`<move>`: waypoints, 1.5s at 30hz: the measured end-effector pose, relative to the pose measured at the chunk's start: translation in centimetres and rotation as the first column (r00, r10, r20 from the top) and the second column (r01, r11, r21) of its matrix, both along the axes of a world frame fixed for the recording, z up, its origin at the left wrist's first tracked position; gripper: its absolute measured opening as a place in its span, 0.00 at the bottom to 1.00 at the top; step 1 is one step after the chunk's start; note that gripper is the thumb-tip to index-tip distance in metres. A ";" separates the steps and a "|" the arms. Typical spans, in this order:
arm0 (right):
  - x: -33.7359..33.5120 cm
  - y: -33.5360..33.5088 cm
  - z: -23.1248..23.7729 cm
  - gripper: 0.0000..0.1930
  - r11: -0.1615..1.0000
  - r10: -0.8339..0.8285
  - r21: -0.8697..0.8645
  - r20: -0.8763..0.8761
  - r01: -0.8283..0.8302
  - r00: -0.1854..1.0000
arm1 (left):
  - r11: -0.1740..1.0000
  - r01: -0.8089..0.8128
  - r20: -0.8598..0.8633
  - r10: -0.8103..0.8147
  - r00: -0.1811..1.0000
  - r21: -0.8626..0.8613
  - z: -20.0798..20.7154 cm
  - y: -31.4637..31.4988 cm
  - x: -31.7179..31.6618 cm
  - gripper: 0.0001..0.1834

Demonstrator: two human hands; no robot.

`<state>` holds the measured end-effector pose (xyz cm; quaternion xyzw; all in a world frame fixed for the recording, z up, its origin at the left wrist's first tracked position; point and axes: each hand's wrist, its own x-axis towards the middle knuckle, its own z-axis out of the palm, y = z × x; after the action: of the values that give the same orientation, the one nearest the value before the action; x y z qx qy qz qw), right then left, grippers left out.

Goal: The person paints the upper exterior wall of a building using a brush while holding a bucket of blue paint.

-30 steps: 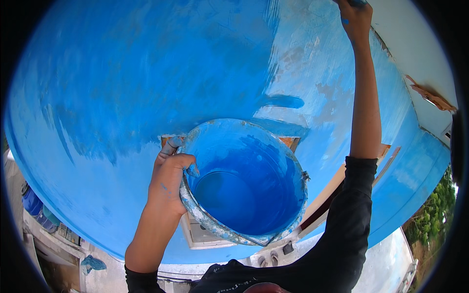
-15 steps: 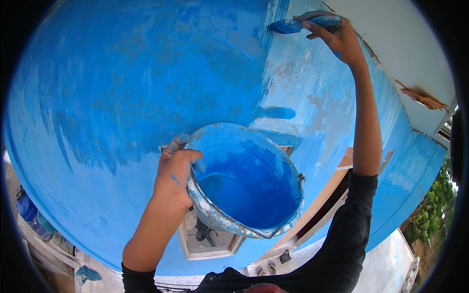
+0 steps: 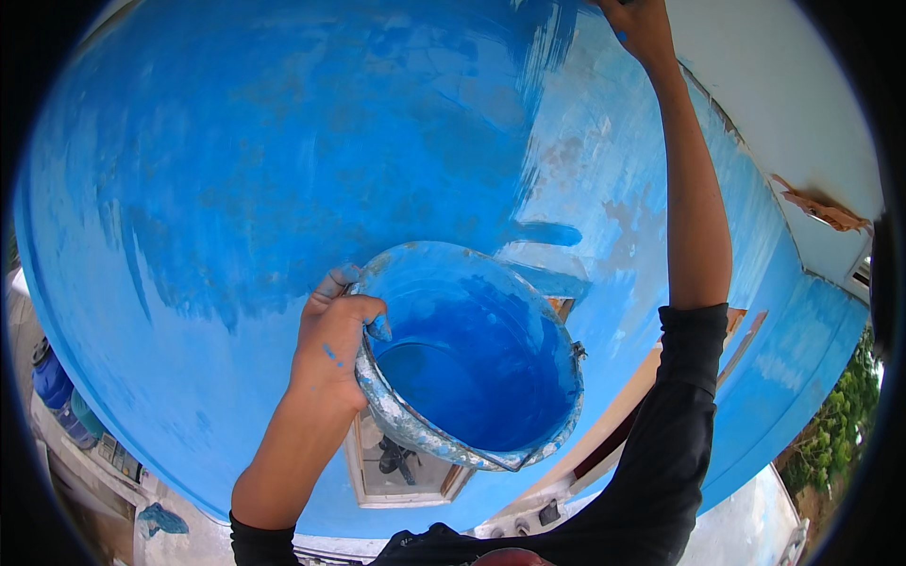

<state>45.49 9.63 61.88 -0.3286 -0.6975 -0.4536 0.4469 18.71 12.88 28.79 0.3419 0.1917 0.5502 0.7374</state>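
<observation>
My left hand grips the left rim of a paint bucket, its thumb hooked over the edge. The bucket is tilted so that its inside shows, coated with bright blue paint. Dried paint speckles its outside, and smears mark my thumb and hand. Raised high at the top edge, my right hand is partly cut off, its fingers curled. The paintbrush it held a moment ago lies beyond the picture. In front of me, the wall is deep blue at left and middle, paler and patchy at right.
A pale ceiling panel meets the wall at upper right, with a torn brown patch. Below the bucket is a framed opening. Blue containers and a crumpled blue cloth lie at lower left. Greenery shows at right.
My right hand has gone up with the paintbrush, which has left the picture. The bucket stays in my left hand, almost in place. The view has shifted slightly.
</observation>
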 end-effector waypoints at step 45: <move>-0.8 -0.9 -5.9 0.12 0.961 0.028 -0.278 0.055 -0.011 0.998 | 0.999 -0.044 -0.013 0.044 0.999 -0.008 1.5 -1.5 -1.1 0.20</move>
<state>44.69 8.76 55.96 -0.3677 -0.7701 -0.3564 0.3804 17.57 11.40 30.25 0.3378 0.2061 0.5634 0.7252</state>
